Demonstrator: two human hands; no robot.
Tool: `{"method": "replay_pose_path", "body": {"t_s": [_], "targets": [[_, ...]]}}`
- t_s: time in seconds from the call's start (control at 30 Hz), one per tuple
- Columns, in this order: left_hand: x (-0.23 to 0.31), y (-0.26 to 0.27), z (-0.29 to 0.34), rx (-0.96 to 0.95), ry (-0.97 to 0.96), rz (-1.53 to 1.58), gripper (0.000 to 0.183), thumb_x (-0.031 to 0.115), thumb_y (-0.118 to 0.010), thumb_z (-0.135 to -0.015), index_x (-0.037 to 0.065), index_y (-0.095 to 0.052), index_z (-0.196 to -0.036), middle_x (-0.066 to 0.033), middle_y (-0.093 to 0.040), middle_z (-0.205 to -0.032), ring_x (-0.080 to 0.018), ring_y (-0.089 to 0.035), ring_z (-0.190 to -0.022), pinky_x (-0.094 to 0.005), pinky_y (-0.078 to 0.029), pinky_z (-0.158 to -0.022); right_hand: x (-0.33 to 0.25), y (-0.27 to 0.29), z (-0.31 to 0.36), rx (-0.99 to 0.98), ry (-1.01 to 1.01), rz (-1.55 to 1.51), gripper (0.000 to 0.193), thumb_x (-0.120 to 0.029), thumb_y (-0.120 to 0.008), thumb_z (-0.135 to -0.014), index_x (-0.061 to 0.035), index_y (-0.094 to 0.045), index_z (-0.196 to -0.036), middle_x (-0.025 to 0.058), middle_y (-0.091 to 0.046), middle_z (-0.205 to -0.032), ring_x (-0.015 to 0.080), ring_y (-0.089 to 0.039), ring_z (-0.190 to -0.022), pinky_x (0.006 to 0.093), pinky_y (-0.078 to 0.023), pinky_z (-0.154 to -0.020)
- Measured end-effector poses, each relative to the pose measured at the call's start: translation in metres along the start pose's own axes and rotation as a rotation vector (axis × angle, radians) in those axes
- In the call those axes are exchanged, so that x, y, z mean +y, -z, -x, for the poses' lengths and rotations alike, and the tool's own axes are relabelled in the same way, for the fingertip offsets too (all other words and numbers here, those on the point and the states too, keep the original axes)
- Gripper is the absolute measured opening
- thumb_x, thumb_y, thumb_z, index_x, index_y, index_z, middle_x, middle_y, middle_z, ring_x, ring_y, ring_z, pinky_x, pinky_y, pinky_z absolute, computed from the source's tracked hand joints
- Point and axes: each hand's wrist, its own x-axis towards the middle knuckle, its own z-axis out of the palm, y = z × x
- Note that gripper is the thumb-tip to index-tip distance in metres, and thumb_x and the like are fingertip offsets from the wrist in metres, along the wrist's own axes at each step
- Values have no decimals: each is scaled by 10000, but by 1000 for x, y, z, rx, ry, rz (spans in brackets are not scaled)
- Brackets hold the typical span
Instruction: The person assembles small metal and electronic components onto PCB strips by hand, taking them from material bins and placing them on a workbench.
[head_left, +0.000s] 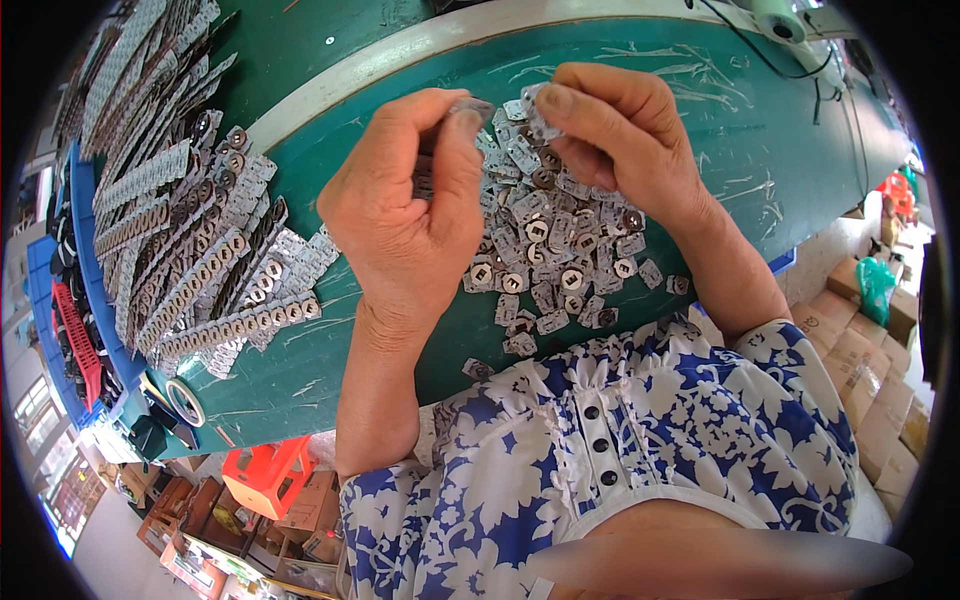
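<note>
By the pile of plates (570, 235): left hand (400, 210) pinches a grey piece (474, 107), right hand (630, 140) a metal plate (537, 117); I'd grip edges only.

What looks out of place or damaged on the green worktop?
One small silver metal plate lies apart from the loose silver metal heap, near the blue-and-white floral blouse, so it looks strayed. The smooth green worktop shows pale scratch-like streaks, possibly just wear.
</note>
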Motion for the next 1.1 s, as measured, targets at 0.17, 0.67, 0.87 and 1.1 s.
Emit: {"method": "replay_pose_path", "body": {"t_s": [0.17, 0.67, 0.87, 1.1], "targets": [[0, -5, 5, -68, -105, -32, 140, -59, -712, -835, 27, -681, -941, -104, -695, -786, -193, -655, -590, -267, -505, -536, 6, 0, -2, 16, 18, 51, 340, -272, -624, -1035, -36, -646, -792, -51, -503, -605, -4, -431, -515, 187, -308, -439], [-1, -5, 0, -101, -274, -80, 158, -69, -680, -801, 29, -645, -919, -78, -628, -731, -182, -557, -512, -284, -443, -479, 9, 2, -1, 58, -56, -107, 312, -251, -628, -1021, -10, -691, -833, -19, -540, -615, 14, -436, -499, 199, -334, -440], [5, 4, -3, -111, -92, 16, 145, -75, -669, -800, 21, -655, -909, -84, -635, -746, -216, -595, -561, -293, -470, -517, 3, 19, -3, -90, 124, 367, 318, -261, -641, -1017, -16, -667, -815, -30, -529, -633, 29, -450, -570, 223, -369, -493], [6, 9, 0, -451, 152, 124, 85, -27, -698, -884, 6, -715, -961, -73, -694, -795, -133, -672, -689, -273, -507, -589, 0, 22, -4, 21, 172, 324, 305, -258, -642, -1021, -20, -656, -832, -38, -512, -641, 37, -435, -565, 240, -366, -492]]}}
